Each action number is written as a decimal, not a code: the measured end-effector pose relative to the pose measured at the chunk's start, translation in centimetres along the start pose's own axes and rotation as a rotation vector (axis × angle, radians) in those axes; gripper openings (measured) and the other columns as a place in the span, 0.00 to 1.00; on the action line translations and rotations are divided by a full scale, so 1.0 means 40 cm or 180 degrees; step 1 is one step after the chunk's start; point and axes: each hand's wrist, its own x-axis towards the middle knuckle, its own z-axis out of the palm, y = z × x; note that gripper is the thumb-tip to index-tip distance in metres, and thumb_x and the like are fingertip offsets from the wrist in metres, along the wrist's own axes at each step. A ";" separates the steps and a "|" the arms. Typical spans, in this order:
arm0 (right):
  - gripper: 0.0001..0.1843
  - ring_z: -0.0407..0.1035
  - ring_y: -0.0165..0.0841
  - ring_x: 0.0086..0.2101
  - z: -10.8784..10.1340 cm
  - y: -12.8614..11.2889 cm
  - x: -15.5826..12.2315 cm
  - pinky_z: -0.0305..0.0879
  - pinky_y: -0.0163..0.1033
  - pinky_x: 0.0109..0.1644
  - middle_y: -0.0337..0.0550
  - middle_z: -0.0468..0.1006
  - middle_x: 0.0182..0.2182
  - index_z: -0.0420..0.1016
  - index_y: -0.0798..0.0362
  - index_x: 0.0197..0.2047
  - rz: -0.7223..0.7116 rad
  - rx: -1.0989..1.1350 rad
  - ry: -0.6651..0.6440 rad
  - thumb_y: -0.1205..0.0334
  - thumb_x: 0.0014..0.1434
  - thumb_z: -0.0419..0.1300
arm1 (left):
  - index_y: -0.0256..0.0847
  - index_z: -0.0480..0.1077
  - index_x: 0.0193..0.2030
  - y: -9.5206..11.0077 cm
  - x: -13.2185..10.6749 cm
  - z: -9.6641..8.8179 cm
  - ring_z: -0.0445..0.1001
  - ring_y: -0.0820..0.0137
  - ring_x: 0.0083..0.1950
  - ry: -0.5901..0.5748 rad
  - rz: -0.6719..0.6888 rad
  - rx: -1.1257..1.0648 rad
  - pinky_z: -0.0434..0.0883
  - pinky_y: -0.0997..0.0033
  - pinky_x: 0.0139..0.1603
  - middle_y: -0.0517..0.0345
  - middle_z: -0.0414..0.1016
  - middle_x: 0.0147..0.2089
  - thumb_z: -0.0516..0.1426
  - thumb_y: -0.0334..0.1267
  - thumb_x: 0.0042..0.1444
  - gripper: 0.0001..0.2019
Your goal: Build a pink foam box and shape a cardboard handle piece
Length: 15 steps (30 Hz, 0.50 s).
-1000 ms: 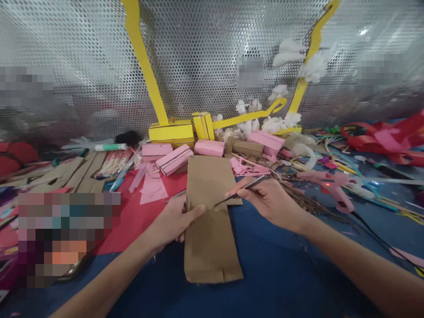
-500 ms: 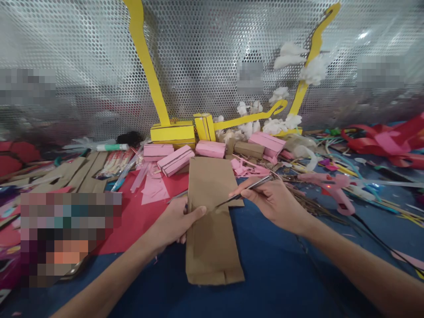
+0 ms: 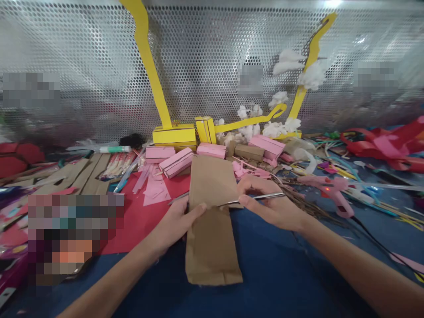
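A long piece of brown cardboard (image 3: 212,251) stretches away from me, with a cross line near its middle where the lower half looks darker. My left hand (image 3: 180,221) grips its left edge, thumb on top and the other fingers mostly hidden at the side or beneath. A slim pen-shaped tool (image 3: 265,198), silver with a dark tip, is pinched in my right hand (image 3: 270,203). Its tip meets the cardboard close to the cross line, just right of my left thumb. Whether it is a pen or a blade I cannot tell.
Pink boxes (image 3: 176,162) and yellow boxes (image 3: 174,136) stand behind the cardboard, before a perforated metal panel (image 3: 205,53). Red paper (image 3: 122,229) lies to the left. At right are a pink glue gun (image 3: 334,190) with a black cord, twigs and red ribbon (image 3: 380,145).
My right hand has turned, and the tool now lies flatter, its back end lower and further right. The tip stays near the cross line. My left hand keeps its hold.
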 end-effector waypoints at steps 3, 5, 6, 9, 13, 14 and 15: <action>0.10 0.68 0.28 0.30 -0.001 -0.009 0.003 0.63 0.33 0.34 0.39 0.76 0.29 0.73 0.53 0.35 0.0130 -0.0244 -0.0233 0.59 0.69 0.57 | 0.40 0.72 0.59 -0.004 -0.002 0.002 0.79 0.54 0.55 0.0014 0.0063 -0.0204 0.76 0.58 0.52 0.46 0.80 0.57 0.58 0.53 0.63 0.24; 0.11 0.69 0.28 0.29 0.000 -0.011 0.001 0.61 0.32 0.33 0.38 0.77 0.29 0.74 0.53 0.35 0.0266 -0.0410 -0.0356 0.58 0.68 0.57 | 0.42 0.70 0.63 -0.003 -0.005 0.005 0.79 0.55 0.56 0.0071 0.0116 -0.0321 0.74 0.57 0.55 0.47 0.78 0.59 0.57 0.53 0.64 0.25; 0.12 0.68 0.28 0.28 0.001 -0.011 0.000 0.60 0.32 0.32 0.38 0.78 0.28 0.74 0.53 0.34 0.0330 -0.0467 -0.0383 0.58 0.68 0.58 | 0.43 0.69 0.64 -0.001 -0.006 0.006 0.79 0.55 0.56 0.0090 0.0122 -0.0334 0.74 0.56 0.56 0.47 0.78 0.60 0.56 0.54 0.65 0.26; 0.13 0.68 0.27 0.26 0.001 -0.013 -0.004 0.59 0.31 0.30 0.36 0.78 0.26 0.75 0.53 0.31 0.0443 -0.0439 -0.0442 0.57 0.67 0.61 | 0.43 0.68 0.65 0.010 -0.012 0.007 0.79 0.54 0.55 0.0160 0.0076 -0.0236 0.73 0.55 0.56 0.47 0.77 0.61 0.54 0.55 0.65 0.26; 0.10 0.69 0.26 0.27 -0.003 -0.037 -0.004 0.60 0.30 0.31 0.35 0.79 0.28 0.75 0.52 0.36 0.0254 -0.0324 -0.0656 0.56 0.66 0.63 | 0.42 0.69 0.63 0.036 -0.024 -0.003 0.78 0.53 0.55 0.0370 0.0128 0.0060 0.73 0.56 0.55 0.48 0.80 0.57 0.53 0.56 0.66 0.26; 0.09 0.68 0.25 0.26 -0.002 -0.048 -0.005 0.60 0.30 0.31 0.34 0.79 0.28 0.74 0.52 0.36 0.0226 -0.0365 -0.0702 0.56 0.66 0.62 | 0.42 0.70 0.62 0.045 -0.028 -0.008 0.77 0.54 0.55 0.0435 0.0184 0.0226 0.73 0.56 0.55 0.48 0.80 0.55 0.52 0.56 0.66 0.26; 0.08 0.68 0.25 0.25 0.000 -0.060 -0.005 0.59 0.30 0.30 0.33 0.78 0.27 0.74 0.51 0.37 0.0221 -0.0425 -0.0712 0.57 0.66 0.62 | 0.42 0.71 0.61 0.055 -0.030 -0.015 0.77 0.54 0.53 0.0509 0.0260 0.0443 0.73 0.57 0.54 0.49 0.81 0.53 0.51 0.56 0.67 0.25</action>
